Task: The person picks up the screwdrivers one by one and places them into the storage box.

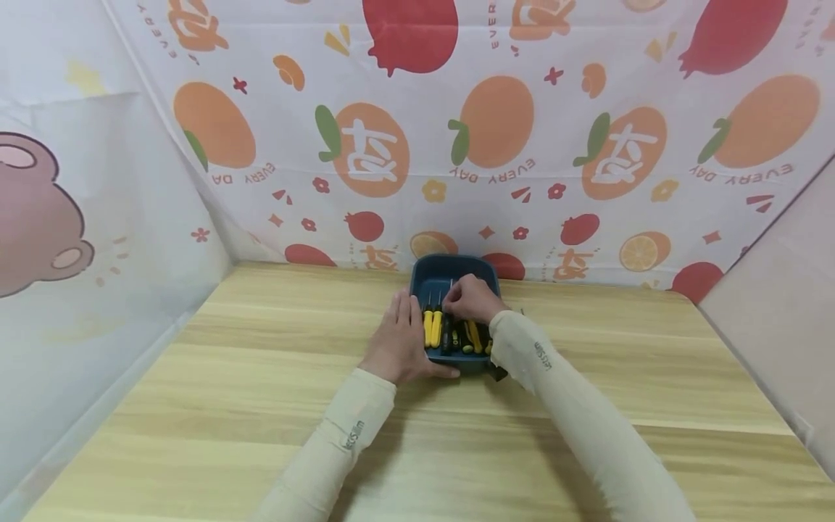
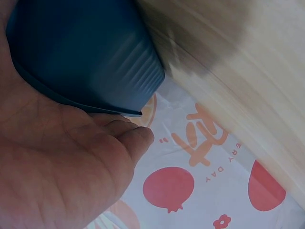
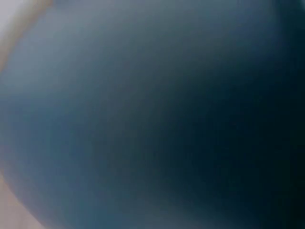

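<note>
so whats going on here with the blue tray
A person steadies a dark blue tray on the wooden table, left hand flat against its left side. The right hand reaches in among the yellow-and-black screwdrivers lying side by side inside; whether it grips one is hidden.

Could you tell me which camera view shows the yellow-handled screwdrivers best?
The head view: the screwdrivers lie side by side in the blue tray. The left wrist view shows only the tray's outer wall, the right wrist view only a blue blur.
</note>
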`<state>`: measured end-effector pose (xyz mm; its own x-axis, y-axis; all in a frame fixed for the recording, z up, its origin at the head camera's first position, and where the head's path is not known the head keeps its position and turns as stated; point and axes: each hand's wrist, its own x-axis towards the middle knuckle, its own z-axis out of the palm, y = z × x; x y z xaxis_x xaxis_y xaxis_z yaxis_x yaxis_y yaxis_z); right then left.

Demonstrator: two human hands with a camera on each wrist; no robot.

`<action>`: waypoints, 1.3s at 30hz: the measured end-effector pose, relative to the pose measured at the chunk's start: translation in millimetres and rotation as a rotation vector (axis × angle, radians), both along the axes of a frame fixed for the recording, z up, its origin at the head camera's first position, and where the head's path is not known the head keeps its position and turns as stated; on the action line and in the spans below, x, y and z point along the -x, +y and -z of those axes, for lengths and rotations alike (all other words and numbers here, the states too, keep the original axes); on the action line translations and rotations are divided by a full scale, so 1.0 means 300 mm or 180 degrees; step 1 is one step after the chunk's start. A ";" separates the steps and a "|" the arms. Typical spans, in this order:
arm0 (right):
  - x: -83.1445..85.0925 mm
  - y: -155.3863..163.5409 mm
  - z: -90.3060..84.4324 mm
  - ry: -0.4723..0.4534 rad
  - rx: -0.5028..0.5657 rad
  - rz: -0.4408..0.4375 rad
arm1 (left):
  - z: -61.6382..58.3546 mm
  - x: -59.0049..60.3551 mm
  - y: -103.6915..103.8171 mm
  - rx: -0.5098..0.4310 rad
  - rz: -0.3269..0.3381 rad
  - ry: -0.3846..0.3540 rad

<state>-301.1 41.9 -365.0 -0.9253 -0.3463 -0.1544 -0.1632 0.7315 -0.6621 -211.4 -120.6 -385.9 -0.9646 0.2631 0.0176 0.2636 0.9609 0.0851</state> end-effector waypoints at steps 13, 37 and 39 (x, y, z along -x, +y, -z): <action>0.005 -0.013 0.039 -0.0042 -0.0099 -0.0238 | 0.011 0.003 -0.004 -0.0079 -0.0044 -0.0066; -0.023 0.074 -0.034 0.0255 0.0110 -0.0214 | 0.017 0.001 -0.011 -0.0204 -0.0052 -0.0070; -0.024 0.107 -0.041 0.0406 0.0215 -0.0079 | 0.022 0.003 -0.012 -0.0198 -0.0058 -0.0059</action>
